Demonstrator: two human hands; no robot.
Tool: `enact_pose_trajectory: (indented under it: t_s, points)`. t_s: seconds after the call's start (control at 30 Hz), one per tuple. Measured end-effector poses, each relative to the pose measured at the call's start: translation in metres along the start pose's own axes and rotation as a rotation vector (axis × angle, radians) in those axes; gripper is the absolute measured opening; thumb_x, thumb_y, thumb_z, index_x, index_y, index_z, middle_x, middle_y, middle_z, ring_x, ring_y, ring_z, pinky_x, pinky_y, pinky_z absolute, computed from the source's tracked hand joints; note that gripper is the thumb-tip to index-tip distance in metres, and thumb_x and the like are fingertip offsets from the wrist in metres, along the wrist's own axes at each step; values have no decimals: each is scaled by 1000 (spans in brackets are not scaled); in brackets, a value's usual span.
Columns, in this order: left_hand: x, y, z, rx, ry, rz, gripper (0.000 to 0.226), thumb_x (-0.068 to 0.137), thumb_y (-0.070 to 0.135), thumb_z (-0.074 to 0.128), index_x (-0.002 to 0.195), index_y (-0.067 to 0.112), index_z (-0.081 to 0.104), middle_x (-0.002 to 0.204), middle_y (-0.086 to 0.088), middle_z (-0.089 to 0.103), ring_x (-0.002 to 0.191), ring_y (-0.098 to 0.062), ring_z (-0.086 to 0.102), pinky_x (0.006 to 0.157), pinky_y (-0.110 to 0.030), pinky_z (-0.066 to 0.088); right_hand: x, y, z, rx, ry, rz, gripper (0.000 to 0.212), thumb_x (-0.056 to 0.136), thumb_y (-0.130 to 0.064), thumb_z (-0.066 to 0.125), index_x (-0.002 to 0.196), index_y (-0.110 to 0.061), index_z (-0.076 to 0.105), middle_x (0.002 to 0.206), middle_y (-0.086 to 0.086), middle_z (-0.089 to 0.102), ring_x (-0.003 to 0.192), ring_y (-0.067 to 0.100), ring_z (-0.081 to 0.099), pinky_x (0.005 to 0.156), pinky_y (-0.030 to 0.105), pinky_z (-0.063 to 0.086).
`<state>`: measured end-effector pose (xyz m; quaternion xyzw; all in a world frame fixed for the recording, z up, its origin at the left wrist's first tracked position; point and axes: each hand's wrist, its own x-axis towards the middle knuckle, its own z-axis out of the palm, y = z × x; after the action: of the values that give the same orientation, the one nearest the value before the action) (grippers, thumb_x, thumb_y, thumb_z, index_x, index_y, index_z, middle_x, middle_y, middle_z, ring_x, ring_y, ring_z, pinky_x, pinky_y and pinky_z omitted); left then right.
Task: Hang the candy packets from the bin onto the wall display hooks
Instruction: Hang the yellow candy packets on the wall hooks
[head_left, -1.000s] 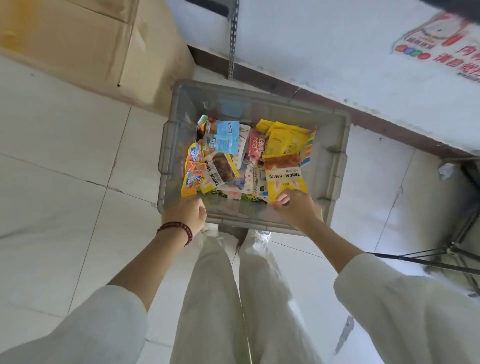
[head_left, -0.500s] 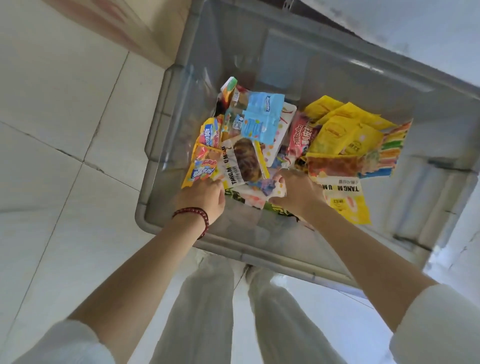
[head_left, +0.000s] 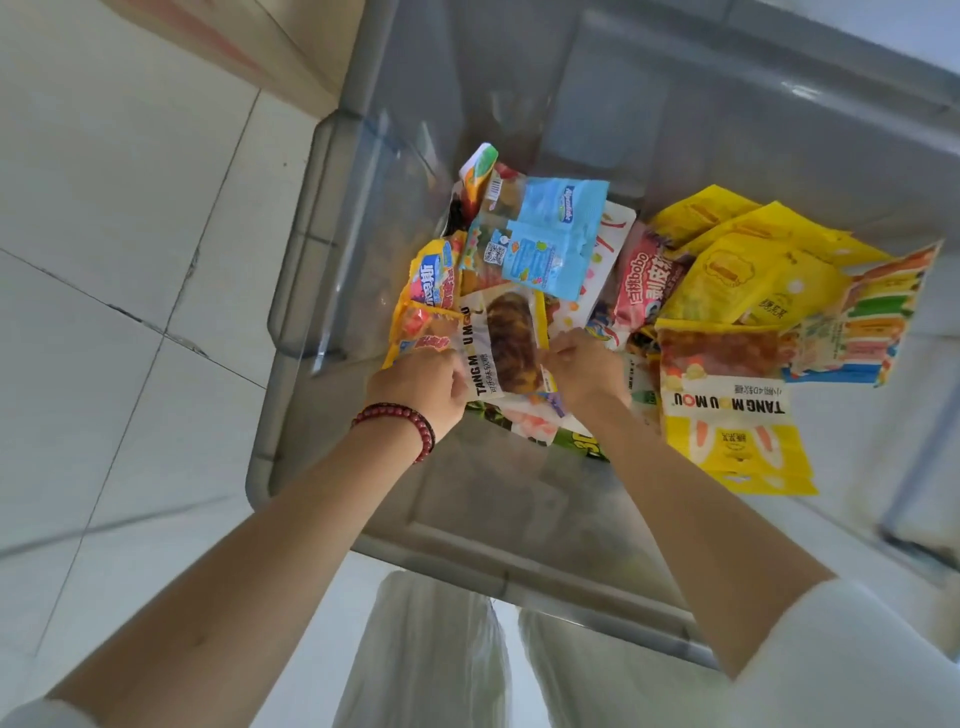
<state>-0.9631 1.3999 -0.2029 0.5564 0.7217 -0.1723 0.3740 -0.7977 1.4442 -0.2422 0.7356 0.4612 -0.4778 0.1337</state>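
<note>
Head view: left hand (head_left: 415, 387) and right hand (head_left: 584, 369) pinch the brown-window packet (head_left: 511, 343) by its 9 and 3 o'clock edges atop the heap in the bin (head_left: 284, 312). Lift straight up so neighbouring packets (head_left: 545, 244) don't snag.

A bin (head_left: 306, 322) is set on a tiled floor (head_left: 104, 260), a cardboard box (head_left: 249, 47) behind it to the left. Candy packets (head_left: 727, 270) are piled in the bin; one TANG MOU MOU packet (head_left: 506, 348) is flanked by the left hand (head_left: 415, 384) and right hand (head_left: 587, 369).
</note>
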Motion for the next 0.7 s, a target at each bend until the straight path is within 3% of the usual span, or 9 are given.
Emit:
enact_pose_trajectory:
  t_s: [0.1,0.23,0.33,0.43,0.53,0.6,0.67,0.7]
  points:
    - [-3,-9,1,112,-9,37,22,93,26,42,103,27,62,104,5,65,95,-19,61,72,-31,46,-5,13,-6,2,28,-9,15,92,-35,54,94,-31,68,107,3,67,97,27,61,67,31,47]
    - [-3,-11,7,145,-77,-9,21,93,27,42,102,25,60,106,4,64,97,-21,60,75,-32,47,-13,40,-16,12,100,14,21,96,-29,46,109,-19,59,109,13,65,96,36,60,69,35,47]
    - [2,-4,14,137,-121,-27,25,94,31,44,112,22,58,114,1,62,107,-22,57,80,-35,48,-22,57,-28,-31,163,32,27,99,-22,40,118,-5,49,106,22,62,93,39,56,61,34,34]
    - [7,9,23,113,-172,-56,37,94,36,44,126,17,49,121,-6,57,113,-26,53,83,-37,49,-32,61,-30,-14,150,19,18,100,-17,34,109,-5,43,84,12,51,77,32,47,50,34,23]
    - [12,22,32,72,-203,-99,49,94,41,44,133,13,38,118,-10,59,108,-28,58,75,-36,48,-33,62,-32,137,175,37,9,99,-16,34,102,-10,40,74,2,45,76,33,50,57,43,42]
    - [15,30,38,20,-221,-125,53,93,42,46,133,10,36,114,-11,61,104,-29,59,73,-35,47,-31,63,-36,159,188,38,5,99,-15,36,99,-11,40,78,5,50,75,29,48,51,39,41]
    - [21,37,44,-113,-229,-155,48,91,42,50,126,9,41,110,-11,61,99,-29,60,73,-34,46,-28,65,-40,229,177,55,10,98,-17,41,102,-9,46,84,9,54,75,30,54,43,36,46]
    - [26,40,47,-230,-223,-186,43,91,41,52,118,9,46,107,-11,60,96,-29,59,73,-33,46,-25,67,-41,279,165,69,11,96,-19,45,101,-11,50,86,9,57,78,32,60,49,38,54]
